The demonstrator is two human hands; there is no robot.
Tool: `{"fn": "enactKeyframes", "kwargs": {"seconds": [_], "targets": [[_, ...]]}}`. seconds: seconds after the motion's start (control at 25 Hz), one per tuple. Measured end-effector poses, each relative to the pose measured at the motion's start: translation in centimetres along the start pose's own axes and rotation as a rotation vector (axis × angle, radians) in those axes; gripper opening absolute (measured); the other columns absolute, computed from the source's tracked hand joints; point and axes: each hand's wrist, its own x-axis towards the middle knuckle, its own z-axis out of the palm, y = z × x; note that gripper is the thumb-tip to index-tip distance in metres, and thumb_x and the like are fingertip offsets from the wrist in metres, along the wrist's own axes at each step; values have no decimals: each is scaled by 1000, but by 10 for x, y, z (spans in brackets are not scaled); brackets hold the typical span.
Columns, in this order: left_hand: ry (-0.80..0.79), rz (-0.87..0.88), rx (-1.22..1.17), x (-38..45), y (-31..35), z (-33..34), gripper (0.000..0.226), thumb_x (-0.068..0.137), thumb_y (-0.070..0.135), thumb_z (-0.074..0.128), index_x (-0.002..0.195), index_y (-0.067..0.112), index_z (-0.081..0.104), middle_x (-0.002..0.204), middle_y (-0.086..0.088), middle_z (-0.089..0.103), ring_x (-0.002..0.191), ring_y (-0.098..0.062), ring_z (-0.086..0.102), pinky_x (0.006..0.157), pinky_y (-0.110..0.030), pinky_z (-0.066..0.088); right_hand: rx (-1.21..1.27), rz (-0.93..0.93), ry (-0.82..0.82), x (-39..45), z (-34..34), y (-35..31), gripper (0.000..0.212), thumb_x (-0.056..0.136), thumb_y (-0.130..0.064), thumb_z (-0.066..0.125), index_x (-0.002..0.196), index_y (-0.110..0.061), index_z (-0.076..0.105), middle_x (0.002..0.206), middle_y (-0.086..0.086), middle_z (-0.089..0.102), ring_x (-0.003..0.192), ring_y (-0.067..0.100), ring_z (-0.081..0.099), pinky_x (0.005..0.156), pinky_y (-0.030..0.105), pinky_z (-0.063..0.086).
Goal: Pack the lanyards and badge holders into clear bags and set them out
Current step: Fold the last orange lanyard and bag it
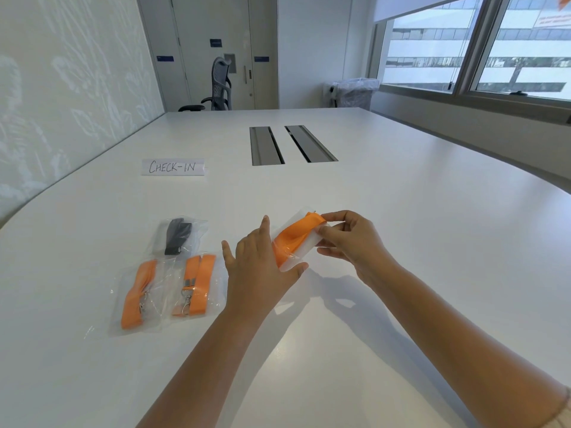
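Both hands hold one clear bag (304,247) with an orange lanyard (293,237) folded inside, raised a little above the white table (401,211). My left hand (259,270) grips the bag's near end, thumb on its lower edge. My right hand (349,239) pinches the far end, where the orange strap sticks out. Left of my hands lie three filled clear bags: one with a black lanyard (177,236), and two with orange lanyards (137,293) (197,284) and metal clips.
A paper sign reading CHECK-IN (173,167) lies further back on the left. Two grey cable hatches (290,144) are set into the table's middle. An office chair (217,88) stands at the far end, a lined bin (355,92) by the window.
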Motion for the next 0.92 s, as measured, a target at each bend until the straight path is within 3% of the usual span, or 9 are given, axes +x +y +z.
{"fn": "enactKeyframes", "kwargs": {"seconds": [0.24, 0.36, 0.56, 0.68, 0.8, 0.92], "targets": [[11, -11, 13, 0, 0, -2, 105, 62, 81, 37, 146, 23, 10, 147, -2, 36, 137, -23, 31, 113, -52, 9, -51, 47, -111, -5, 13, 8, 9, 82, -12, 69, 87, -7, 62, 78, 6, 71, 68, 16, 72, 62, 25, 58], [9, 3, 7, 0, 2, -2, 104, 65, 78, 44, 146, 23, 10, 146, 0, 37, 137, -21, 31, 114, -52, 7, -141, 53, -105, -7, 14, 6, 9, 86, -17, 65, 79, -11, 63, 77, 2, 70, 65, 11, 69, 53, 19, 53], [62, 52, -34, -2, 4, -6, 99, 69, 69, 57, 146, 22, 15, 144, -1, 40, 135, -21, 34, 113, -51, 10, -200, 211, -132, -10, 14, 5, 15, 82, -27, 68, 77, -13, 68, 62, -1, 42, 58, 14, 33, 44, 19, 28], [124, 118, -38, -3, 7, -9, 95, 69, 60, 65, 144, 18, 24, 136, -2, 49, 130, -21, 41, 112, -52, 12, -206, 260, -232, -11, 14, 5, 17, 79, -27, 71, 84, -10, 73, 64, 2, 36, 54, 13, 25, 40, 19, 22], [142, 175, -56, -5, 10, -10, 92, 69, 54, 69, 142, 15, 29, 128, 0, 55, 124, -21, 47, 112, -51, 15, -234, 272, -349, -12, 16, 8, 21, 76, -29, 72, 85, -11, 73, 77, 4, 48, 53, 10, 32, 42, 17, 27], [68, 169, -184, -5, 10, -9, 94, 70, 47, 71, 144, 17, 23, 131, 2, 50, 126, -19, 42, 112, -48, 18, -259, 272, -352, -9, 17, 14, 13, 77, -31, 69, 78, -18, 72, 80, 1, 62, 67, 10, 53, 56, 20, 45]]}}
